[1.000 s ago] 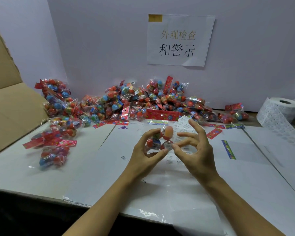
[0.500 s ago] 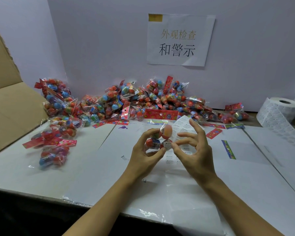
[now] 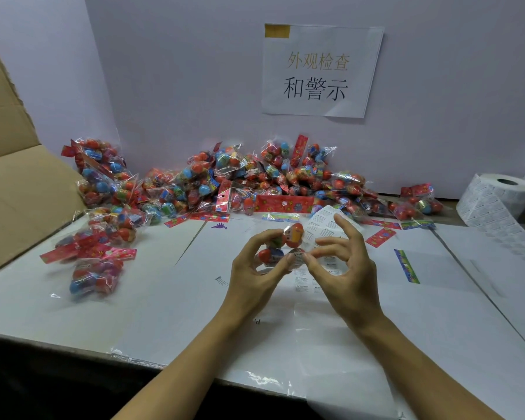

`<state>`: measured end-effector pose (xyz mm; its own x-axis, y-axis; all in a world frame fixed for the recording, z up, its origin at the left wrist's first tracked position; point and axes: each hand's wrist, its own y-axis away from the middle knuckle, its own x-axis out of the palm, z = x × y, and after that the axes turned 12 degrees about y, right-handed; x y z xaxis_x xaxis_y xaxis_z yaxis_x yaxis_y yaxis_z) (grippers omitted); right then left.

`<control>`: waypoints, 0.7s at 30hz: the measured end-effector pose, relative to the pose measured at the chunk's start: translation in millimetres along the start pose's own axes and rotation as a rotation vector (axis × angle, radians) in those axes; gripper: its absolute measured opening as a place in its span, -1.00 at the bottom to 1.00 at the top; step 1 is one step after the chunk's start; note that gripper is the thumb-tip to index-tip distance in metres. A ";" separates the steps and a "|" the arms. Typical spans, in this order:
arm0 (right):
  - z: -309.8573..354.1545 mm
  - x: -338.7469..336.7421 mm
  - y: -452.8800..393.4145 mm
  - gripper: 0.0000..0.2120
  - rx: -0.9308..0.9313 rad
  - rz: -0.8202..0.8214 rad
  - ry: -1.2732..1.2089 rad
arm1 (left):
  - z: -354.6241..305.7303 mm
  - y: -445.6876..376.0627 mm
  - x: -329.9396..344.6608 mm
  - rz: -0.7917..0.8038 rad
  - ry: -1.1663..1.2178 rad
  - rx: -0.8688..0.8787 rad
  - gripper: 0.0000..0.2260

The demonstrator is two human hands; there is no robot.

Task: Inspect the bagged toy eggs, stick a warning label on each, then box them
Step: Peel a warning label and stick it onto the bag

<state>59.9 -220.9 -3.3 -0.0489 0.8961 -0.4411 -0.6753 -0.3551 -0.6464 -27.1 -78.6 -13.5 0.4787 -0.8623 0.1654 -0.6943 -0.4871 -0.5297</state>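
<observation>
Bagged toy eggs (image 3: 281,247), a small clear crinkly plastic pouch of red, orange and green plastic eggs, sits raised above the white paper-covered table (image 3: 164,298), between my two hands near the middle of the head view.

Head view, hands. My left hand (image 3: 255,274) curls around the pouch from the left, thumb and fingertips pinching it. My right hand (image 3: 343,268) meets it from the right: thumb and forefinger pinch at the pouch's lower right, where a small white warning label (image 3: 297,257) shows; the other three fingers are spread and lifted. Whether the label is fully stuck down I cannot tell.

Head view, handling. I judge the pouch to be light. Its film looks slick and soft, while the eggs inside are hard and round and likely to roll against each other. The firmest hold is across an egg through the film, not on loose film alone. A label should press flat best where film is stretched over an egg.

Head view, surroundings. A heap of unprocessed egg bags (image 3: 255,183) lies along the back wall. A white roll of labels (image 3: 497,198) stands at far right. A strip of label backing (image 3: 322,225) lies just behind my hands. A brown cardboard box (image 3: 19,192) stands open at left.
</observation>
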 end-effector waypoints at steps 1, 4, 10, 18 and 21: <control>-0.5 0.2 0.2 -0.21 0.001 -0.003 0.002 | -0.6 0.0 0.1 0.003 -0.005 0.008 -0.63; -4.0 1.0 0.0 -0.24 0.008 -0.015 -0.006 | 0.7 -0.7 -0.1 -0.005 -0.019 0.044 -0.61; -7.2 3.1 0.2 -0.27 0.005 -0.024 -0.021 | 4.1 -0.9 0.2 -0.035 -0.018 0.078 -0.60; -5.9 3.2 0.0 -0.29 0.037 -0.025 0.009 | 5.6 -0.5 -0.2 -0.024 -0.018 0.086 -0.59; -7.4 3.7 0.2 -0.31 0.047 -0.027 0.052 | 3.1 -0.6 0.1 -0.009 -0.015 0.084 -0.60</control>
<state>65.0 -219.7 -9.6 0.0074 0.8895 -0.4569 -0.7095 -0.3173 -0.6292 -24.9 -78.0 -15.8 0.4932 -0.8555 0.1579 -0.6427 -0.4806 -0.5966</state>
